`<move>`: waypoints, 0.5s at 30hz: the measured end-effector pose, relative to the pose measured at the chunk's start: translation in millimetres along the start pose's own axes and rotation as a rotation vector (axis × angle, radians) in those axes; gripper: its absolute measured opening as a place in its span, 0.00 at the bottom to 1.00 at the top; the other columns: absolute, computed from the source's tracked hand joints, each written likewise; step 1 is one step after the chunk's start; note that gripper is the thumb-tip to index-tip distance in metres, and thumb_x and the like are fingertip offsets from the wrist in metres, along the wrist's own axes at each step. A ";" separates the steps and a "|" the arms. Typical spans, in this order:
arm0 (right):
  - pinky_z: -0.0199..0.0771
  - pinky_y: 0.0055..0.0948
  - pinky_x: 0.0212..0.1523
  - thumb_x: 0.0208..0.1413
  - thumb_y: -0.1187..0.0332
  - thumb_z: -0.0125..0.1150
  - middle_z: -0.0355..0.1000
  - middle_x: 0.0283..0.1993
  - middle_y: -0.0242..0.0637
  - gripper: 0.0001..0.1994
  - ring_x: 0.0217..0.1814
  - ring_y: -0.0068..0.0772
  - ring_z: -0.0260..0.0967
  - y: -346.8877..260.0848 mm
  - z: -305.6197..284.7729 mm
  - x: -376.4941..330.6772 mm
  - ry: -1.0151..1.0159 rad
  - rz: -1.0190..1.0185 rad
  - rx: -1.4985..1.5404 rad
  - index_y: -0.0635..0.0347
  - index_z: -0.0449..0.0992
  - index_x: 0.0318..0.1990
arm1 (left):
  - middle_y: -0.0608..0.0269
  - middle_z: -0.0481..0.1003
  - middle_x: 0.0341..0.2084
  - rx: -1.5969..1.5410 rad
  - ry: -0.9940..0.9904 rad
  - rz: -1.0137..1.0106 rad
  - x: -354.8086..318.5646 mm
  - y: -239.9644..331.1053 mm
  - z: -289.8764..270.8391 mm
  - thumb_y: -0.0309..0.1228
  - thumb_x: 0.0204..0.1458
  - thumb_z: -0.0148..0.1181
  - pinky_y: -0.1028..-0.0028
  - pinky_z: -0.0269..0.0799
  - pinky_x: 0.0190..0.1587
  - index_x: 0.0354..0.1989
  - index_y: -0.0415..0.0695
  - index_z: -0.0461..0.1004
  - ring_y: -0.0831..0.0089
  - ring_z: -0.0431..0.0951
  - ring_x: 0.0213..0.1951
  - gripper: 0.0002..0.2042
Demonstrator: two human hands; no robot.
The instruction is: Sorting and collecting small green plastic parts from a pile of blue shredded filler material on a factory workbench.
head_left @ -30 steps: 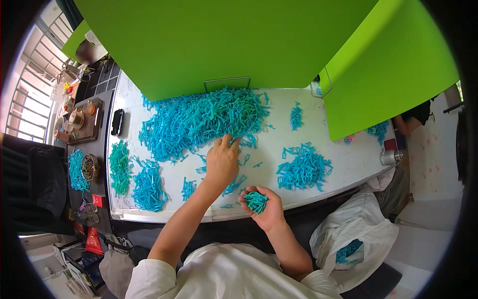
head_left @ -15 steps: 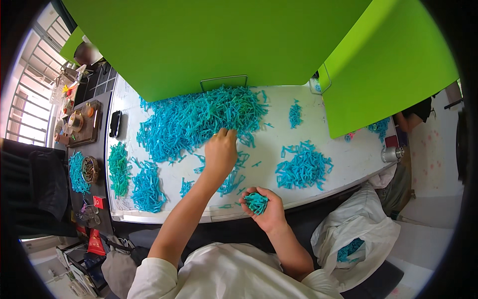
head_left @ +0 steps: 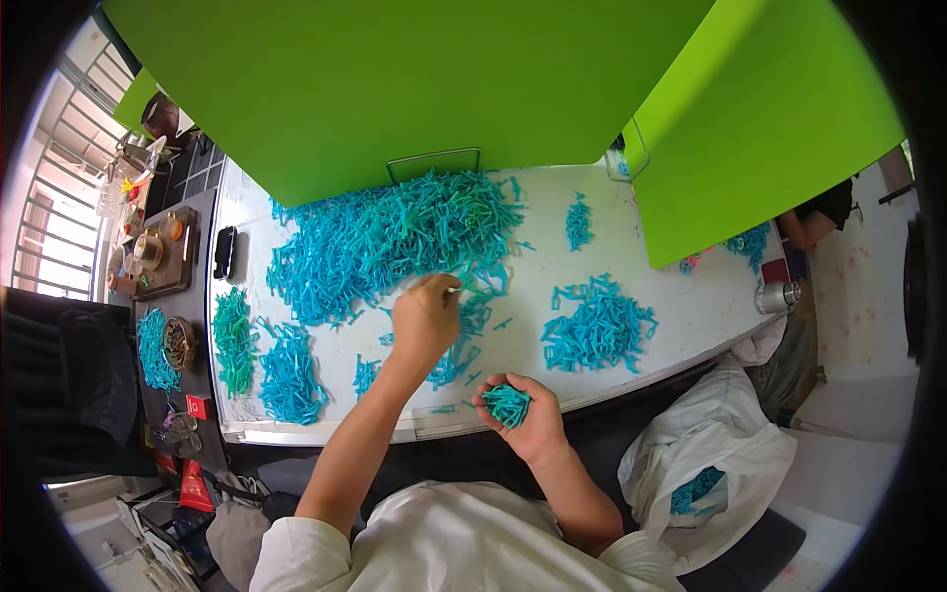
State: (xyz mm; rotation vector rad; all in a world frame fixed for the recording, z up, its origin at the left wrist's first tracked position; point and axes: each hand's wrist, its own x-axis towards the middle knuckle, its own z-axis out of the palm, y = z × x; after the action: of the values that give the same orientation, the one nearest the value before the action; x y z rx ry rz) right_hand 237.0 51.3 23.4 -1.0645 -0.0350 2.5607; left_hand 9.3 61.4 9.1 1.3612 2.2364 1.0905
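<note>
My left hand is at the near edge of a large heap of small turquoise plastic pieces. Its fingers are curled together in a pinch, and what lies between them is too small to make out. Loose pieces are scattered beside and under this hand. Closer to me, at the table's front edge, my right hand is cupped palm up around a handful of teal plastic pieces. The pieces are narrow and elongated, some shaped like open loops; their exact kind does not show.
On the white table are a medium turquoise pile, a small pile, a green pile and another blue one. Green panels rise behind. A white sack stands at right; another person's arm shows beyond.
My left hand has drawn back slightly from the big heap, toward me and a little left, fingers still pinched. The right hand stays cupped around its handful. The view has shifted slightly.
</note>
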 end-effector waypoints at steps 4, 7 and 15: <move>0.84 0.41 0.50 0.68 0.63 0.56 0.79 0.47 0.44 0.14 0.48 0.46 0.81 -0.8 2.5 -1.9 -0.001 -0.002 -0.008 0.66 0.79 0.46 | 0.54 0.80 0.31 0.127 0.114 -0.014 -3.0 -8.6 -12.4 0.20 0.52 0.66 0.61 0.76 0.34 0.35 0.42 0.83 0.54 0.82 0.31 0.04; 0.84 0.41 0.50 0.68 0.63 0.56 0.79 0.47 0.44 0.14 0.48 0.47 0.81 -0.7 2.9 -1.9 0.027 -0.003 -0.012 0.66 0.79 0.46 | 0.56 0.79 0.33 0.189 0.087 0.100 2.8 -4.5 -8.6 0.21 0.50 0.68 0.59 0.77 0.36 0.37 0.43 0.83 0.53 0.82 0.34 0.06; 0.85 0.40 0.49 0.68 0.63 0.56 0.79 0.46 0.45 0.14 0.49 0.47 0.81 1.3 5.6 -3.1 0.007 -0.002 -0.024 0.66 0.79 0.46 | 0.55 0.76 0.35 0.378 -0.119 0.227 22.9 -5.5 16.9 0.23 0.48 0.70 0.55 0.77 0.40 0.39 0.45 0.81 0.50 0.80 0.39 0.10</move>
State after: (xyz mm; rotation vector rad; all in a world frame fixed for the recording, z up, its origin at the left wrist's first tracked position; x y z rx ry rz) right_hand 234.7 49.6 29.3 -1.0816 -0.0646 2.5607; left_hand 4.5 87.2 -3.4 1.8152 2.3206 0.6448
